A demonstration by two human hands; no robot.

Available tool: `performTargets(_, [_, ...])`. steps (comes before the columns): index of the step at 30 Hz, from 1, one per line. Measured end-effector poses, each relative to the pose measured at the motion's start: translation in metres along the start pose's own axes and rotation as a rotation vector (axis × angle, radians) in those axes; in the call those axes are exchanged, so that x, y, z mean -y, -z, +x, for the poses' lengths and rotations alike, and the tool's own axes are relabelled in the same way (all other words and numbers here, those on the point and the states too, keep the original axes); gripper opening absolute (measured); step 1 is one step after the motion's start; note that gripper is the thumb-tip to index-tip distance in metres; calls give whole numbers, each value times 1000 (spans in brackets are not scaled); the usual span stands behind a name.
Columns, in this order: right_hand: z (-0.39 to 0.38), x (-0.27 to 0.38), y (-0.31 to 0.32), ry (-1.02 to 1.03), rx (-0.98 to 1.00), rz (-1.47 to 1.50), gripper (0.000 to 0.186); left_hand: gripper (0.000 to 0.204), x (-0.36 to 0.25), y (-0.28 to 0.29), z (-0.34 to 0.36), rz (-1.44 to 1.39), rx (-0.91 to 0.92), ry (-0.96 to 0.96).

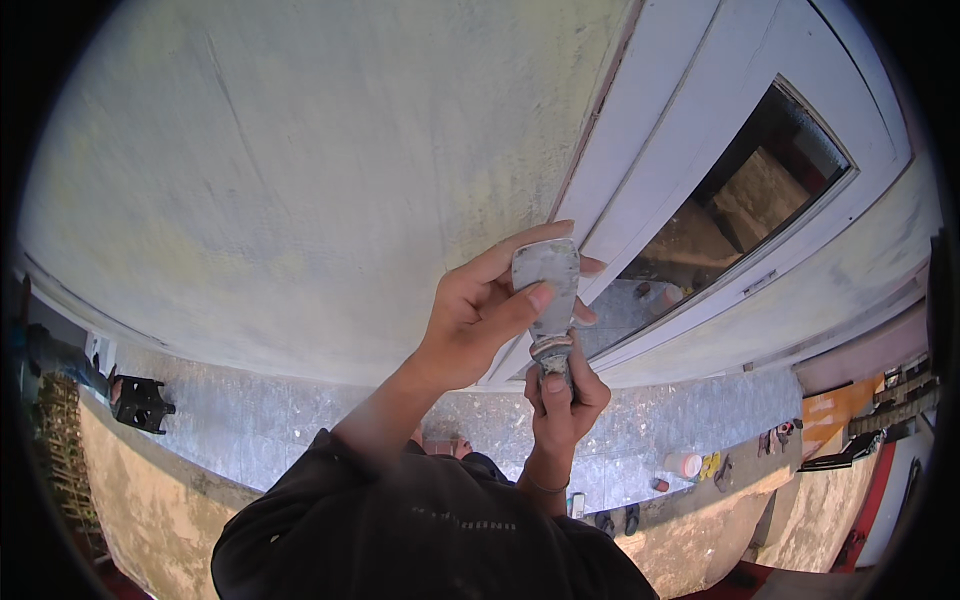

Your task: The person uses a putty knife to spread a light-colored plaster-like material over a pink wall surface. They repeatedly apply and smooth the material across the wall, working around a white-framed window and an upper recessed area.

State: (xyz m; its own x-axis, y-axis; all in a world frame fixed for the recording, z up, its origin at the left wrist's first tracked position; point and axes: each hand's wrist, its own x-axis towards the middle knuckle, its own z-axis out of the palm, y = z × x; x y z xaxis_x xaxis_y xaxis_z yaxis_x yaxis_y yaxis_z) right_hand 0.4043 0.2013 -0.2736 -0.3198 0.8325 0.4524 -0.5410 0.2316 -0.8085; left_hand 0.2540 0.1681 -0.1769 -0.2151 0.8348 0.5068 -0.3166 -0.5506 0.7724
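A putty knife (552, 270) with a broad grey, paint-smeared blade is held up in front of me, its blade pointing away and its handle toward me. My right hand (568, 395) is closed round the dark handle. Across the blade lies the thumb of my left hand (490, 305), with its fingers behind, so the blade is pinched between them. Behind both hands rises a pale wall (330, 150) with whitish, yellowish and grey patches. Just right of the blade is the edge of a white frame (640, 130).
Right of the wall, the white frame holds a dark glass pane (740, 200). A black plastic stool (142, 404) stands at the far left of the tiled floor (300, 420). At the lower right are a whitish bucket (684, 464), slippers (631, 519) and other footwear.
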Motion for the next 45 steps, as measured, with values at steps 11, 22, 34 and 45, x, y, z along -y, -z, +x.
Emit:
performTargets(11, [-27, -10, 27, -24, 59, 144, 56, 52, 23, -4, -37, -87, -23, -57])
performTargets(22, [13, 45, -3, -124, 282, 75, 47, 23, -54, -2, -27, 353, -207, -171])
performTargets(34, [92, 169, -87, 916, 171, -697, 38, 22, -176, 14, 16, 940, -180, -572])
performTargets(45, [232, 267, -140, 1145, -296, -988, 29, 29, -246, 118, -16, 1719, -331, -929])
